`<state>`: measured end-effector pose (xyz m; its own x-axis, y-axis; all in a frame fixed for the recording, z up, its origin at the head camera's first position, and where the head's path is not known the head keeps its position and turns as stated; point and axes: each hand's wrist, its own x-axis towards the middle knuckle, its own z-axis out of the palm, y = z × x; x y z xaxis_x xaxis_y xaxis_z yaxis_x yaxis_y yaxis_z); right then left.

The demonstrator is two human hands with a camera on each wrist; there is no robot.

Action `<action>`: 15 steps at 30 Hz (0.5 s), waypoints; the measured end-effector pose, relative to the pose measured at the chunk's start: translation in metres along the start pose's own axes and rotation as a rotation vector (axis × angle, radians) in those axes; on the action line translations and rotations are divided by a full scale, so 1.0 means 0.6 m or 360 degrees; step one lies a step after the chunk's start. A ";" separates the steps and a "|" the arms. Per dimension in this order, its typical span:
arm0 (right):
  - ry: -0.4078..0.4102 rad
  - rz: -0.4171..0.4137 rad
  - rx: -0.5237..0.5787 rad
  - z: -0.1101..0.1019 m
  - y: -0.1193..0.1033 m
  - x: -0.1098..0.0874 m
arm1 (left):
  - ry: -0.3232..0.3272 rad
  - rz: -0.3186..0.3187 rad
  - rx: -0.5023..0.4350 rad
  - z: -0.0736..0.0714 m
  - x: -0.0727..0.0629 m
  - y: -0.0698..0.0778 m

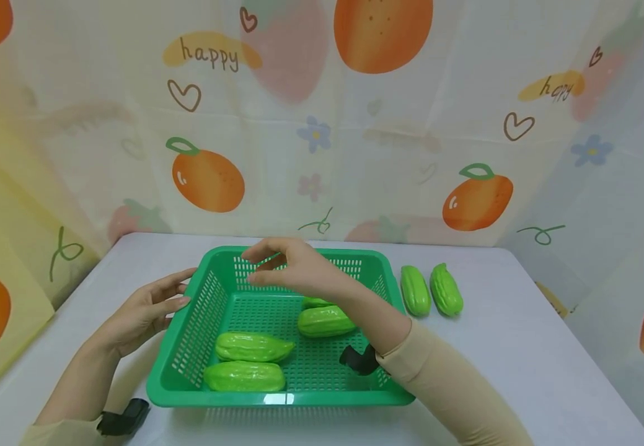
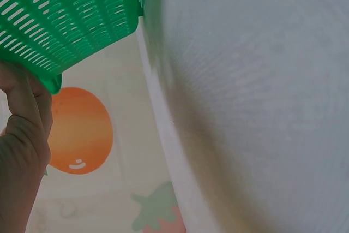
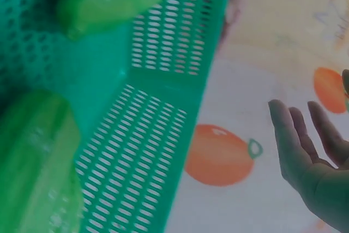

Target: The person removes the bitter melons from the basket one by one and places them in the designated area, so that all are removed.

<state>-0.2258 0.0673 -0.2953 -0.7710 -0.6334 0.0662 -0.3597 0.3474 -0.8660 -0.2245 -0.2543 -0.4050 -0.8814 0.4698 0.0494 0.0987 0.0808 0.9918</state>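
Left of the green basket [image 1: 349,398], a pale cloth [image 1: 355,173] begins, running behind the basket and round to its right, printed with oranges, strawberries, hearts and the word "happy". A beige left sleeve [image 1: 65,432] and a black wrist device [image 1: 123,419] lie near the basket's front left corner. The left hand [image 1: 142,313] is at the basket's left side, fingers relaxed and gently bent, with fingertips against the rim; the left wrist view shows them just under its edge.

Inside the basket, toward its front left, two light green ribbed gourds lie side by side: the nearer gourd [image 1: 245,376] lies along the front wall, and the farther gourd [image 1: 251,347] points its narrow tip to the basket's right. Over the back of the basket hovers the right hand [image 1: 299,269], holding nothing, its fingers loosely curved and the thumb apart. Below its wrist, right of the basket's middle, are a third gourd [image 1: 324,321] and a partly hidden fourth gourd [image 1: 315,302] behind it. A second black wrist device [image 1: 361,359] and the right sleeve [image 1: 455,390] cross the basket's right front corner.

Just outside the basket's right wall, a blunt gourd [image 1: 415,291] and a stemmed gourd [image 1: 446,290] lie on the white table [image 1: 522,322].
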 end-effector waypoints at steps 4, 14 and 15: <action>-0.0043 0.0054 0.0000 0.014 0.009 0.006 | 0.0018 -0.0015 0.0009 0.001 -0.001 0.001; -0.0200 0.0192 0.0124 0.038 0.049 0.022 | 0.0001 0.0016 0.0002 0.002 -0.002 0.003; -0.0215 0.0209 0.0133 0.040 0.053 0.023 | 0.0005 0.0011 0.0008 0.002 -0.002 0.003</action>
<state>-0.2354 0.0528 -0.3339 -0.7287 -0.6756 -0.1123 -0.2117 0.3782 -0.9012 -0.2228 -0.2535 -0.4033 -0.8822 0.4674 0.0568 0.1074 0.0822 0.9908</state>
